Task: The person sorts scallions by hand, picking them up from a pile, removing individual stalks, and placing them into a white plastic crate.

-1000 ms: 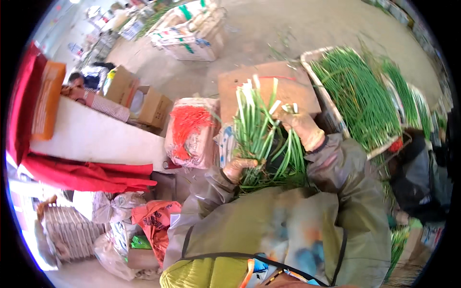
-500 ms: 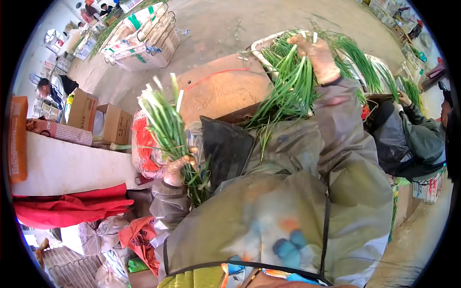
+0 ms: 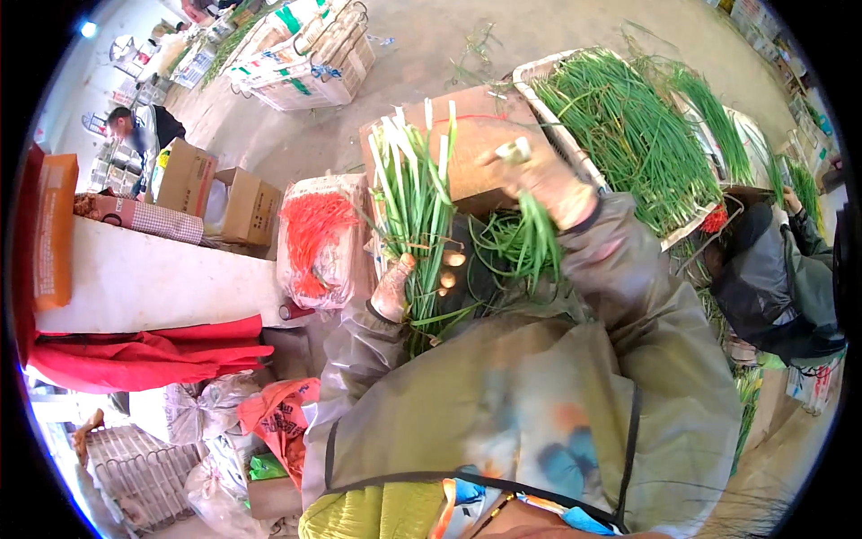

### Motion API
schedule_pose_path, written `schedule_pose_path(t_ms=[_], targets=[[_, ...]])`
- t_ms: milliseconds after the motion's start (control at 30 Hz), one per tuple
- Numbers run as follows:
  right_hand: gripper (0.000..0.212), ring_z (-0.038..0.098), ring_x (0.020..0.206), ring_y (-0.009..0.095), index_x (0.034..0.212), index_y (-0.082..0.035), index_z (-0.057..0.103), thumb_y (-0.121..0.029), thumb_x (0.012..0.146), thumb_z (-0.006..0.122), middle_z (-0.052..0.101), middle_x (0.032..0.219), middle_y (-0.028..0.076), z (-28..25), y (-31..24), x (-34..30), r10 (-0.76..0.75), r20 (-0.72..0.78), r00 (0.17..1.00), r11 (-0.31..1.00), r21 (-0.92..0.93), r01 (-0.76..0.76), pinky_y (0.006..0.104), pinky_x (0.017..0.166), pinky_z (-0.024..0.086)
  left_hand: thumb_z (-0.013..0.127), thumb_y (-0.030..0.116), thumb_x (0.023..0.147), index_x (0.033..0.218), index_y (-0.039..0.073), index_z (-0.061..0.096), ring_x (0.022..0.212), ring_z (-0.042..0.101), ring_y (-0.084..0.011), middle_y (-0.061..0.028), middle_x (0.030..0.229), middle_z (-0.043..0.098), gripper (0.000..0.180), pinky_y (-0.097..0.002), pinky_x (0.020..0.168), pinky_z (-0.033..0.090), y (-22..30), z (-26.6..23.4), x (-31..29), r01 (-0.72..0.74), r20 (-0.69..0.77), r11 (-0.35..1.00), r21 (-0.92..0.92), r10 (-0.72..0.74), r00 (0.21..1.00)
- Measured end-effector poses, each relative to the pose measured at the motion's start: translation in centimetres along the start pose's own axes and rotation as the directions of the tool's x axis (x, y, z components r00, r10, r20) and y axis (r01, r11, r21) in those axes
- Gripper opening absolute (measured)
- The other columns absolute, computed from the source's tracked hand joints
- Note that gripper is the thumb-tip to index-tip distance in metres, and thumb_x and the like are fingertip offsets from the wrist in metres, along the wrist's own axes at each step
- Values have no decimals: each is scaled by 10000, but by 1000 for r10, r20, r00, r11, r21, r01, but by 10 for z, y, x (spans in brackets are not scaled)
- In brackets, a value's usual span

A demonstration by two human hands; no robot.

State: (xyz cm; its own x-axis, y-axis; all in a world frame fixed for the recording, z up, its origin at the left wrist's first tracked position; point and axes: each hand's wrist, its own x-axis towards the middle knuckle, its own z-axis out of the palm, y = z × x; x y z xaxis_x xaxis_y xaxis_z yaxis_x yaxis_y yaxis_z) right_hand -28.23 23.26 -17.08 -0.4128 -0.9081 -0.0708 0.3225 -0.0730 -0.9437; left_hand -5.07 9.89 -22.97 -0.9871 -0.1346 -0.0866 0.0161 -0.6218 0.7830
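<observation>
Glossy grey-olive smock (image 3: 404, 413) with black piping (image 3: 631, 440) and dark cuff edges (image 3: 591, 216), quilted yellow-green garment (image 3: 359, 515), blue-and-orange cloth (image 3: 464, 493)

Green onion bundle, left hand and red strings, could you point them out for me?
Green onion bundle (image 3: 413, 193): head view, middle of its stalks.
Left hand (image 3: 392, 287): head view, its back.
Red strings (image 3: 315, 238): head view, heap's middle.

Produce workshop (crates (image 3: 334, 83), green onions (image 3: 620, 130))
</observation>
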Motion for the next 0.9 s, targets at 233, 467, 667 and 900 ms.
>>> schedule_pose_path(t_ms=[233, 467, 667, 900], targets=[[222, 517, 544, 97, 751, -39, 641, -256, 747, 688, 570, 599, 17, -6, 27, 15, 147, -68, 987, 890, -427, -161, 245, 495, 398, 684, 294, 743, 1122, -25, 521, 638, 566, -182, -146, 876, 638, 522, -283, 578, 463, 3, 3, -1, 98, -149, 992, 81, -85, 985], [167, 450, 521, 40, 838, -32, 592, -84, 705, 679, 584, 713, 5, -3, -34, -22, 111, 37, 993, 994, 11, -111, 170, 448, 336, 746, 193, 683, 1094, 7, 526, 601, 552, -162, -101, 792, 603, 502, -266, 498, 442, -16, -43, -16, 204, 3, 978, 51, -204, 979], [150, 443, 464, 54, 779, -57, 577, -164, 752, 677, 505, 584, -20, -56, -39, -27, -103, 93, 990, 891, 451, 50, 163, 387, 353, 749, 166, 690, 1114, -22, 476, 490, 515, -166, -112, 710, 566, 538, -277, 402, 378, -34, -67, -36, 253, 104, 962, 101, -264, 959], [185, 475, 505, 91, 876, -43, 619, -178, 761, 671, 564, 629, -2, -108, -24, -20, -3, -438, 899, 757, -588, -284, 241, 470, 379, 734, 233, 718, 1276, 34, 348, 435, 460, -151, -85, 685, 543, 707, -256, 380, 354, -27, -66, -39, 111, 126, 994, -22, -107, 986]])
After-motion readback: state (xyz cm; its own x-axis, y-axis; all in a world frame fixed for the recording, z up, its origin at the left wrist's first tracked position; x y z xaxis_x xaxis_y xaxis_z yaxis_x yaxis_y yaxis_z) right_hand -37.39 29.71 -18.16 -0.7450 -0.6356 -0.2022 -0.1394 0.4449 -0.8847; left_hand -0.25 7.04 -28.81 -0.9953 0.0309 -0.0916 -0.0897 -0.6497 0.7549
